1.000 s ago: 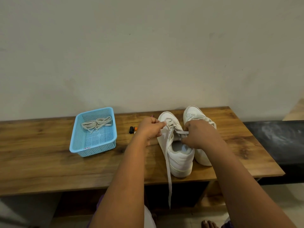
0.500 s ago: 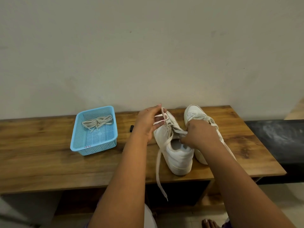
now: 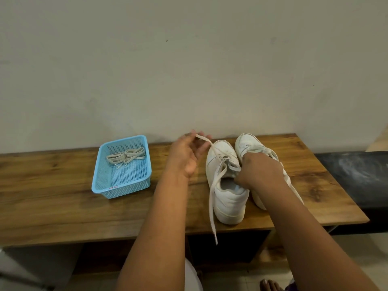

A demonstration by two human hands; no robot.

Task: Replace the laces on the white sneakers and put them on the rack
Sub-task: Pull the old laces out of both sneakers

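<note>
Two white sneakers stand side by side on the wooden bench (image 3: 63,206), toes to the wall. My left hand (image 3: 185,154) pinches the old lace (image 3: 212,198) of the near sneaker (image 3: 227,198) and lifts one end up and to the left; the other end hangs over the bench's front edge. My right hand (image 3: 258,171) grips that sneaker at its tongue and collar. The far sneaker (image 3: 247,143) sits behind my right hand, partly hidden. A bundle of spare laces (image 3: 126,156) lies in the blue basket (image 3: 105,185) at the left.
A plain wall rises right behind the bench. A dark ledge (image 3: 357,173) adjoins the bench on the right. Below the bench top there are open compartments (image 3: 226,246). A bare foot (image 3: 270,285) shows on the tiled floor at the bottom.
My left hand has drawn the lace up and to the left, out of the sneaker's eyelets, and the hanging end has shortened. My right hand stays on the sneaker.
</note>
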